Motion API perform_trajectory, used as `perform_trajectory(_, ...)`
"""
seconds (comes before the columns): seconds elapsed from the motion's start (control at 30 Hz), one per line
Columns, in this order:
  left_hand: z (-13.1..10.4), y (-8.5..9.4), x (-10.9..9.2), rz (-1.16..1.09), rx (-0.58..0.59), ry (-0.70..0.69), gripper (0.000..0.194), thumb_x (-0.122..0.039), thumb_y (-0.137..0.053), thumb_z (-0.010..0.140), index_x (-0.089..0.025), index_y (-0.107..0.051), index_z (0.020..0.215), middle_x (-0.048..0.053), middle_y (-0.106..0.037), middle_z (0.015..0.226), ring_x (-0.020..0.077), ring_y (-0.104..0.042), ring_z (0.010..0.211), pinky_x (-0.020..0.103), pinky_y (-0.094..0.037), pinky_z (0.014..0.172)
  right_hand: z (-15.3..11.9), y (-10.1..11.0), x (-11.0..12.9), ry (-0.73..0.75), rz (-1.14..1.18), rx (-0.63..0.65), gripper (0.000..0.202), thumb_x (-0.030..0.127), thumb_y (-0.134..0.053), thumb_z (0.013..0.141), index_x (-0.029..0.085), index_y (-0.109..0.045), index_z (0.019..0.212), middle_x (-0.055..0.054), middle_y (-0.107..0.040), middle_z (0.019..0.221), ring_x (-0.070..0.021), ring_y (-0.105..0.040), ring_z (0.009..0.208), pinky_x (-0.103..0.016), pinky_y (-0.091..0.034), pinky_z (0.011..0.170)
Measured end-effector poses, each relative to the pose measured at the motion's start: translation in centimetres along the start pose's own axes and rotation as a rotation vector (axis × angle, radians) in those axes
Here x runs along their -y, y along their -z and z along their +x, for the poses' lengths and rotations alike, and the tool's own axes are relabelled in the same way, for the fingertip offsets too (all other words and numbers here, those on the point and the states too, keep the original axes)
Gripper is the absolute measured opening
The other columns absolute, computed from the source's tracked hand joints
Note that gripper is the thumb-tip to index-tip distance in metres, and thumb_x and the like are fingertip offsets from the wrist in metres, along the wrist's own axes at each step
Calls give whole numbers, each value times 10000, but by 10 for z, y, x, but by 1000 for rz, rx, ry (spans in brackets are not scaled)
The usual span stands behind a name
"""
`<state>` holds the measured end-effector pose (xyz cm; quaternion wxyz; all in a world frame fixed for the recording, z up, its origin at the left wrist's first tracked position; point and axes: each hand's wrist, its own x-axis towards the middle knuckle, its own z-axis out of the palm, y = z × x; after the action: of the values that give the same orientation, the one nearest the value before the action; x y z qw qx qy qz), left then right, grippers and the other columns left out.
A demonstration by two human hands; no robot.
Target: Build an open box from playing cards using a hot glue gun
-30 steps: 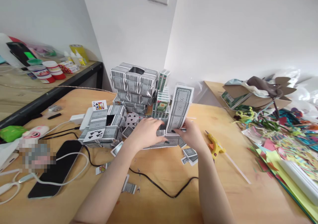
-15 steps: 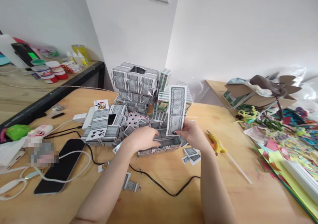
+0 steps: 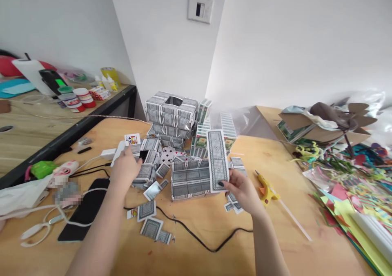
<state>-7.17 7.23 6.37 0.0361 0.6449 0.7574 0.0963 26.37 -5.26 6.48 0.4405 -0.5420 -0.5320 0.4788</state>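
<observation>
My right hand (image 3: 240,188) pinches the lower edge of a long strip of joined playing cards (image 3: 217,159), held upright with its patterned backs showing. Just left of the strip, an open box made of cards (image 3: 190,182) rests on the table. My left hand (image 3: 127,165) reaches over a lower card-covered box (image 3: 148,161) at the left; its fingertips are near that box's dark opening, and whether they grip anything is hard to see. Behind stands a taller stack of card-covered boxes (image 3: 171,112).
A yellow glue gun (image 3: 267,190) lies right of my right hand. Loose cards (image 3: 151,227) and a black cable (image 3: 196,237) lie in front. At left is a phone (image 3: 82,214); green card packs (image 3: 200,139) stand behind. Colored craft scraps (image 3: 355,186) cover the right side.
My left hand has left the open card box and moved left to the lower card-covered box. My right hand still holds the strip, now slightly lower and tilted. The view has shifted upward.
</observation>
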Motion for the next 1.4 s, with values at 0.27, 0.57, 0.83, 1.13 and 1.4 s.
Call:
perform_trajectory(0.27, -33, 31, -11, -208, -212, -15, 557, -323, -488, 765, -148, -364, 1279, 165, -486, 1245, 340, -446, 1155, 452, -381, 940, -34, -33, -20, -62, 291, -120, 213, 380, -603, 759, 212, -480, 803, -4, -530, 730, -130, -517, 623, -239, -465, 476)
perform_trajectory(0.57, -127, -4, -115, -1100, 483, -238, 610, -348, -546, 767, -218, -299, 1309, 113, -425, 1329, 234, -460, 1169, 401, -359, 988, -36, -89, 5, 70, 0, 71, 227, 209, -517, 789, 228, -498, 1014, -30, -581, 893, -155, -576, 781, -303, -497, 717)
perform_trajectory(0.83, -121, 10, -121, -1395, 712, -46, 445, -345, -438, 811, -172, -461, 1220, 74, -626, 1084, 223, -583, 975, 322, -465, 824, -33, -55, 13, 6, 366, 43, 377, 430, -622, 732, 249, -526, 1049, -70, -497, 1140, -211, -508, 1034, -366, -468, 848)
perform_trajectory(1.13, -134, 6, -128, -999, 474, -528, 359, -320, -344, 876, -222, -501, 1184, 70, -497, 1265, 219, -418, 1186, 374, -338, 998, -23, -64, -2, -226, 684, -164, 316, 415, -652, 709, 206, -610, 942, -33, -665, 863, -182, -612, 775, -302, -488, 693)
perform_trajectory(1.4, -86, -31, -73, -213, 58, -225, 537, -299, -455, 794, -55, -368, 1264, 228, -475, 1234, 341, -444, 1142, 469, -335, 938, -37, -32, -18, -302, 655, -386, 415, 400, -727, 619, 213, -611, 971, -34, -683, 888, -188, -629, 696, -274, -488, 582)
